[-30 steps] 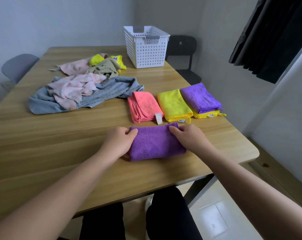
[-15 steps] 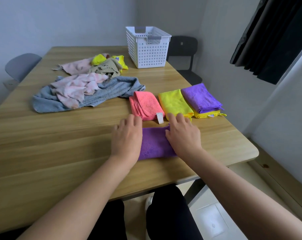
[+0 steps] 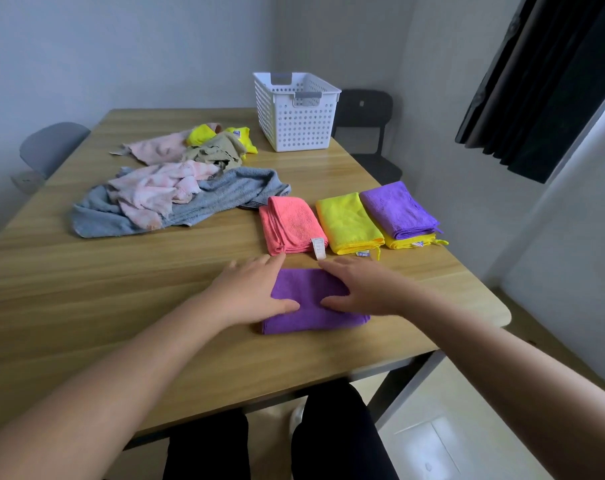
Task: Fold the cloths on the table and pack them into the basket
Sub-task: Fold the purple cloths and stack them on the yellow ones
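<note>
A folded purple cloth (image 3: 311,315) lies near the table's front edge. My left hand (image 3: 252,289) presses flat on its left part, and my right hand (image 3: 359,289) presses flat on its right part, fingers straight. Beyond it sit a folded coral cloth (image 3: 290,225), a folded yellow cloth (image 3: 346,221), and a second purple cloth (image 3: 399,209) stacked on another yellow one (image 3: 410,241). Unfolded cloths lie further left: a grey towel (image 3: 221,199), a pale pink cloth (image 3: 155,195), a second pink cloth (image 3: 155,148), an olive one (image 3: 214,150) and a yellow one (image 3: 200,135). The white perforated basket (image 3: 297,123) stands at the far end.
The wooden table (image 3: 86,289) has bare surface on the left and front. A grey chair (image 3: 48,147) stands at the left side, a black chair (image 3: 366,112) behind the basket. A dark curtain (image 3: 550,81) hangs on the right.
Both hands went from gripping the purple cloth's ends to lying flat on top of it, then slid apart, uncovering more of the folded cloth.
</note>
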The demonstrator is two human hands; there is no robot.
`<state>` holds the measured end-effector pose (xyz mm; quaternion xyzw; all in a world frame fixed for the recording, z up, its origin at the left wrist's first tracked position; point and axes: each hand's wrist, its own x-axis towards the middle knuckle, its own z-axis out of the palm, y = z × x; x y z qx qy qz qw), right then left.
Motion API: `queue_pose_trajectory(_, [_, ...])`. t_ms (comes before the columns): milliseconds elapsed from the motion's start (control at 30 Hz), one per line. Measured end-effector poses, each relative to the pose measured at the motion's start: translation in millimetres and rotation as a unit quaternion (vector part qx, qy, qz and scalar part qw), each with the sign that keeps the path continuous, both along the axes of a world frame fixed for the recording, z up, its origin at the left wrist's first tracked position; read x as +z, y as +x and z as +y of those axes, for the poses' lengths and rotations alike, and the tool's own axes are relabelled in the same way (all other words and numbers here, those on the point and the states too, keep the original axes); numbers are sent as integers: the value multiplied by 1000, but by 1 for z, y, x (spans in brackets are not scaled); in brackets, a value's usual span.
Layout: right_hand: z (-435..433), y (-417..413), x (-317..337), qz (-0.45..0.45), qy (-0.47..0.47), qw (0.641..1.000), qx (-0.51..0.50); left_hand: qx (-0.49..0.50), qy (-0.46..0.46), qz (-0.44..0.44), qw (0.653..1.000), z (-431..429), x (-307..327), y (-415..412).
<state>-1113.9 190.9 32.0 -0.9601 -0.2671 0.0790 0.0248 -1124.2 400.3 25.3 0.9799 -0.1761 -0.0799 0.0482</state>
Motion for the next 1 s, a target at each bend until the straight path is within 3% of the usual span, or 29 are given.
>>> queue_pose_trajectory(233, [8, 8, 19, 79, 62, 993, -58, 17, -97, 148, 984, -2, 24, 29])
queue_pose_trajectory(333, [-3, 3, 21, 111, 139, 980, -92, 48, -255, 223, 940, -2, 28, 35])
queue_pose_trajectory(400, [-14, 2, 22, 203, 283, 927, -142, 72, -378, 248, 889, -6, 36, 49])
queue_pose_trajectory(467, [-23, 5, 21, 286, 447, 827, -187, 82, -454, 236, 855, -15, 44, 71])
queue_pose_trajectory(533, [-30, 14, 20, 308, 555, 738, -228, 74, -482, 214, 846, -29, 51, 98])
queue_pose_trajectory(600, [-37, 30, 22, 288, 605, 700, -247, 50, -471, 177, 863, -48, 58, 131])
queue_pose_trajectory(767, [-44, 73, 22, 147, 582, 731, -324, -4, -352, 126, 928, -88, 62, 199])
queue_pose_trajectory(900, [-49, 100, 12, 5, 449, 823, -348, -13, -224, 103, 969, -115, 50, 239])
queue_pose_trajectory(1000, [-47, 109, 4, -34, 385, 856, -345, -12, -173, 79, 982, -131, 36, 251])
